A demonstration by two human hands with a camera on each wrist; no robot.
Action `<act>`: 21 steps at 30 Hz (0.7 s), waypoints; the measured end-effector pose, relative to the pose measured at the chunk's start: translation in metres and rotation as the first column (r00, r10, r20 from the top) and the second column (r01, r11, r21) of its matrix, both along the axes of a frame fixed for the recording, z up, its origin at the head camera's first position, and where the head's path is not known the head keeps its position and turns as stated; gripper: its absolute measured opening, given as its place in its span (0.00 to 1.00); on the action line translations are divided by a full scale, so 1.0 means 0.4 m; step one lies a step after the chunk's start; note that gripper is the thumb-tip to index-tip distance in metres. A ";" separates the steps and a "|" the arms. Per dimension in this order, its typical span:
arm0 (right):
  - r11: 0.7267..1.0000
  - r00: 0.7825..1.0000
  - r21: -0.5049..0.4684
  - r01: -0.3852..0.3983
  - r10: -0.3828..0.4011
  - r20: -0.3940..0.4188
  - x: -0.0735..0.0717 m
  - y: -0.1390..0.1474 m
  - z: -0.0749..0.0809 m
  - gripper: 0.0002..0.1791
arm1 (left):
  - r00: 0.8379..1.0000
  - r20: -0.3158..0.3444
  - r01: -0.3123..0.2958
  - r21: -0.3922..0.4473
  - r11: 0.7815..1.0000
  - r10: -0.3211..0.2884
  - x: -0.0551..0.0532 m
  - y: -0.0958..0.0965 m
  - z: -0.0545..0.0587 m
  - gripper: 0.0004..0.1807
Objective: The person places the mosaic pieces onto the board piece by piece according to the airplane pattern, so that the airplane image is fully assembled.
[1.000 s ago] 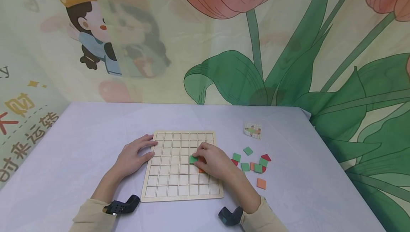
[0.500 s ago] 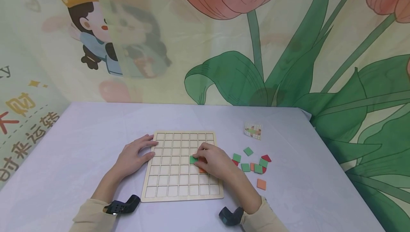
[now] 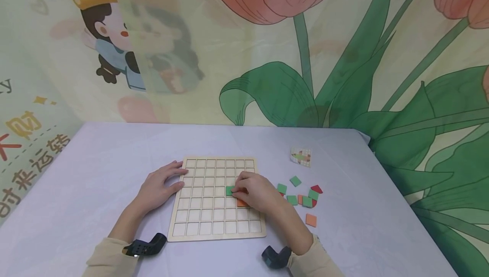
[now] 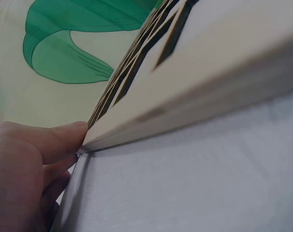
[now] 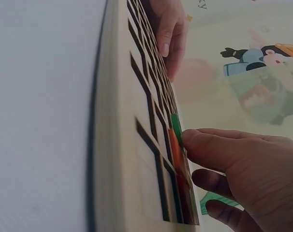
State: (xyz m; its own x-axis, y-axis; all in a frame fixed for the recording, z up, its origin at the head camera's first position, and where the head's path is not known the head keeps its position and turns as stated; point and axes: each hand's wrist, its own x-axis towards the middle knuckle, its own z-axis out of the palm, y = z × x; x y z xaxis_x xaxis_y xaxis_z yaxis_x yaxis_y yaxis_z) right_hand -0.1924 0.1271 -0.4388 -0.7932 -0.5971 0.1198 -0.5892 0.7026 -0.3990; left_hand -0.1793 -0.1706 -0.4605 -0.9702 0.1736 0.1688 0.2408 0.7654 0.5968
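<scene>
A wooden grid board lies on the white-covered table. At its left edge my left hand rests with extended fingers; the left wrist view shows its thumb against the rim. Over the board's right half, my right hand pinches the edge of a green square tile at a grid cell. In the right wrist view the green tile stands slightly proud of the grid, under the thumb tip. An orange tile sits in a nearby cell, partly covered by the hand. A dark red piece lies in the board farther along.
Right of the board lie several loose pieces: green tiles, an orange tile and a red piece, some overlapping. A small patterned card lies behind them. A printed backdrop hangs behind the table.
My right fingertips have shifted slightly right, so more of the green tile shows. My left hand and the board have stayed put.
</scene>
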 end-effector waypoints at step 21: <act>0.879 0.860 0.117 0.462 -0.476 0.183 -0.069 0.271 0.075 0.14 | 1.000 0.004 0.005 -0.013 1.000 -0.005 -0.005 -0.007 -0.014 0.22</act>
State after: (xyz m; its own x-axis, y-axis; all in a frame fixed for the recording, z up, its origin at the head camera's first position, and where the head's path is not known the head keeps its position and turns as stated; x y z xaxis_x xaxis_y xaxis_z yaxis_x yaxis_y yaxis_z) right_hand -0.2201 0.2356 -0.4089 -0.9840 -0.1489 -0.0982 -0.0955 0.9049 -0.4148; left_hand -0.1815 -0.1734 -0.4660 -0.9700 0.1808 0.1626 0.2424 0.7716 0.5882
